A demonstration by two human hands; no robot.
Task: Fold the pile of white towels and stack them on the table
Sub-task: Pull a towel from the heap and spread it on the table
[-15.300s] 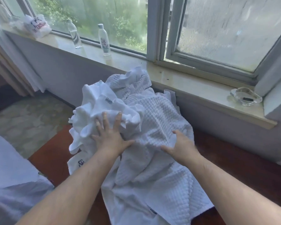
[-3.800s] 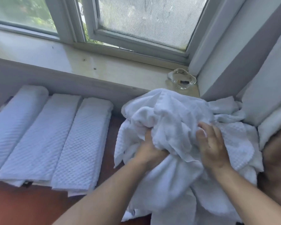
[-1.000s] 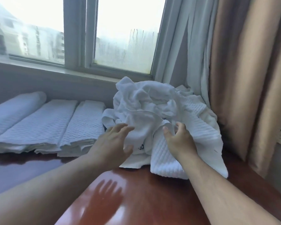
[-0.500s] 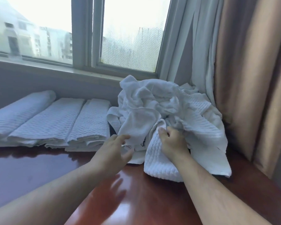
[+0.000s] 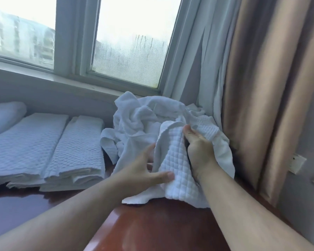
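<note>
A crumpled pile of white towels (image 5: 147, 116) lies on the dark red table (image 5: 161, 227), against the wall below the window. From its front hangs a waffle-weave towel (image 5: 176, 160). My right hand (image 5: 199, 151) grips that towel's upper fold, fingers curled into the cloth. My left hand (image 5: 143, 171) holds the same towel lower down, thumb across its front and fingers behind it. Three folded towels (image 5: 43, 147) lie side by side to the left of the pile.
A beige curtain (image 5: 261, 87) and a white sheer curtain (image 5: 207, 69) hang close to the right of the pile. A window sill (image 5: 62, 78) runs behind the towels. A wall socket (image 5: 295, 163) sits at the right. The table's front shows bare glossy wood.
My left hand has moved right and taken hold of the waffle towel. My right hand has lifted its fold higher. The camera has moved closer to the pile.
</note>
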